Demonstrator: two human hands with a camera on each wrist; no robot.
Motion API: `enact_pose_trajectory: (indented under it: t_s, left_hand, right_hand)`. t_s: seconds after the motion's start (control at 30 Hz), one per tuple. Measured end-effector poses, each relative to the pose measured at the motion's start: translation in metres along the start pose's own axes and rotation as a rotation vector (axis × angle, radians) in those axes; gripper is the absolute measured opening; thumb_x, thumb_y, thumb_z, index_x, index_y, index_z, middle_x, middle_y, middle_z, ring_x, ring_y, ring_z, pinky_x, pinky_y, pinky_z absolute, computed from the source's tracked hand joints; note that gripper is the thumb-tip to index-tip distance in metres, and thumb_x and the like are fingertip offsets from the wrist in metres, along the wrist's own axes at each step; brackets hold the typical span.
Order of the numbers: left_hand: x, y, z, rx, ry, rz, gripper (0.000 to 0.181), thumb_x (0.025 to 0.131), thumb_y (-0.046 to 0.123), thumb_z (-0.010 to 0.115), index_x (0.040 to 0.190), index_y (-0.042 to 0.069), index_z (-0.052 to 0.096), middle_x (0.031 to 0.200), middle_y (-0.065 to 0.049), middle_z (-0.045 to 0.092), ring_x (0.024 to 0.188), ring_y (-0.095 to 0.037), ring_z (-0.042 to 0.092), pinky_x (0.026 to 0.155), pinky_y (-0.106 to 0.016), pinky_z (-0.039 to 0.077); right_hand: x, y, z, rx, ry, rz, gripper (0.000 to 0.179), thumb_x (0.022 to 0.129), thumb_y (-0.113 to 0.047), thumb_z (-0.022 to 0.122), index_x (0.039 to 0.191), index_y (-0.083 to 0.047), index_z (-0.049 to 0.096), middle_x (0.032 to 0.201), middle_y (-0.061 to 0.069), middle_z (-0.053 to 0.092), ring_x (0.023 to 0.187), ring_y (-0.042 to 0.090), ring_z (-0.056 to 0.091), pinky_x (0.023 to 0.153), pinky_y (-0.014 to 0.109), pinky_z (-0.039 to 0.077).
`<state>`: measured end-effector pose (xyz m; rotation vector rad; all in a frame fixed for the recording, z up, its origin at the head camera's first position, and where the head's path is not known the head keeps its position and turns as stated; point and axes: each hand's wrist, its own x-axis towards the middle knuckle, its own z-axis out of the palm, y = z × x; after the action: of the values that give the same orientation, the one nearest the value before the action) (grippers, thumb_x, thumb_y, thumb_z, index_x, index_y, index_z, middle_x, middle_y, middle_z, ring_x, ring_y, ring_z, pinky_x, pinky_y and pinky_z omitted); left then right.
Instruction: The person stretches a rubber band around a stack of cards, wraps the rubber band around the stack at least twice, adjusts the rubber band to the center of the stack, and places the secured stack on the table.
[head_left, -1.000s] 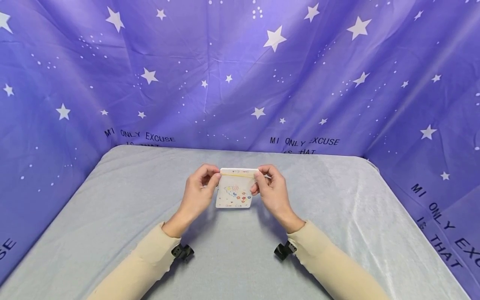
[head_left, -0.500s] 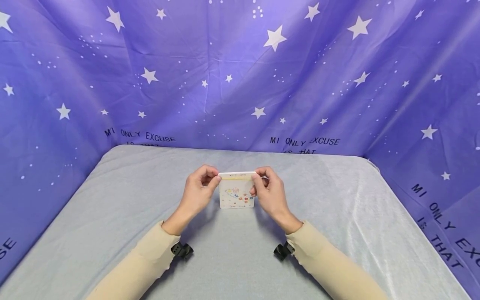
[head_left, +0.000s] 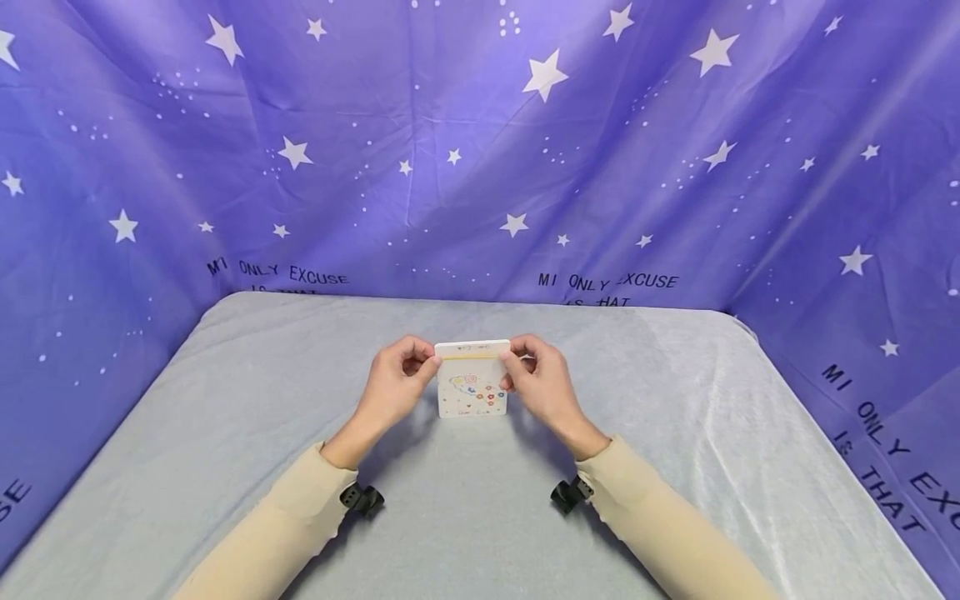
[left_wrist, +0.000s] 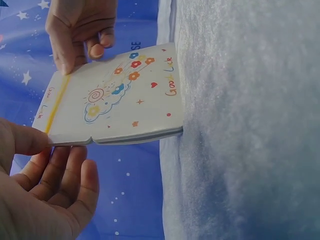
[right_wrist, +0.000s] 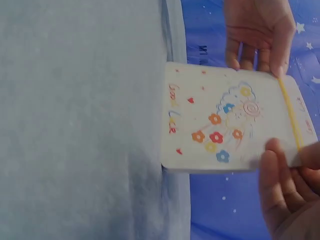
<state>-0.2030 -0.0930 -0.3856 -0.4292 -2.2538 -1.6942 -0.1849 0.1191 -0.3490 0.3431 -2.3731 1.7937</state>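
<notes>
A flat white pad [head_left: 472, 386], printed with coloured flowers, a cloud, a sun and "Good Luck" lettering, is held up between both hands. A yellow band [left_wrist: 58, 103] crosses it near its top edge. My left hand [head_left: 396, 377] pinches the upper left corner between thumb and fingers. At the upper right corner, my right hand [head_left: 546, 379] pinches it the same way. The pad stands nearly upright, its lower edge at the cloth; whether it rests there I cannot tell. In the left wrist view its side edge shows some thickness and a small notch.
A pale grey-blue cloth [head_left: 480, 517] covers the table. Purple-blue curtains [head_left: 465, 108] with white stars hang behind and at both sides. Small black devices [head_left: 362, 499] sit at the wrists, by the beige sleeves [head_left: 660, 525].
The pad has turned more upright and straight; its lower edge swung slightly right and its top edge dropped a little. Both hands kept their grip. The head view shifted slightly.
</notes>
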Motion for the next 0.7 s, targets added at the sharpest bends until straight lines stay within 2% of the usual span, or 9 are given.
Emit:
enact_pose_trajectory:
  t_s: [0.13,0.27,0.37,0.5,0.7]
  left_hand:
    - [0.000,0.000,0.000,0.017,0.001,-0.010,0.004,0.084,-0.002,0.066,0.085,-0.004,0.062,0.074,-0.010,0.062,0.064,-0.014,0.055,0.059,-0.020,0.047]
    - [0.000,0.000,-0.001,0.028,0.002,-0.012,0.004,0.084,-0.001,0.067,0.085,-0.003,0.063,0.074,-0.010,0.063,0.063,-0.014,0.055,0.058,-0.020,0.047]
    - [0.000,0.001,-0.001,0.040,0.010,-0.018,0.004,0.084,0.000,0.068,0.084,-0.002,0.064,0.074,-0.009,0.063,0.064,-0.015,0.056,0.059,-0.021,0.048]
    - [0.000,0.001,-0.001,0.052,0.020,-0.026,0.005,0.082,0.002,0.069,0.083,-0.002,0.065,0.072,-0.008,0.064,0.063,-0.016,0.057,0.059,-0.021,0.048]
    - [0.000,0.001,-0.002,0.052,0.004,-0.050,0.005,0.082,0.002,0.068,0.084,-0.002,0.066,0.075,-0.010,0.067,0.063,-0.017,0.057,0.057,-0.020,0.047]
  right_hand:
    - [0.003,-0.001,-0.004,-0.031,-0.064,0.058,0.011,0.091,0.003,0.057,0.096,0.012,0.060,0.091,0.028,0.062,0.069,0.046,0.062,0.064,0.049,0.056]
    - [0.006,0.001,-0.008,-0.069,-0.108,0.057,0.010,0.091,0.003,0.057,0.094,0.012,0.061,0.088,0.029,0.063,0.069,0.045,0.063,0.063,0.045,0.057]
    - [0.012,0.015,-0.010,-0.090,-0.145,0.055,0.011,0.091,0.001,0.058,0.093,0.011,0.061,0.087,0.027,0.064,0.069,0.043,0.063,0.060,0.041,0.057]
    - [0.020,0.033,-0.013,-0.112,-0.209,0.079,0.012,0.093,-0.005,0.059,0.094,0.007,0.062,0.088,0.023,0.066,0.069,0.037,0.065,0.060,0.042,0.056]
    - [0.021,0.034,-0.019,-0.153,-0.310,0.085,0.014,0.095,-0.013,0.058,0.094,0.001,0.062,0.088,0.015,0.067,0.073,0.034,0.066,0.065,0.045,0.056]
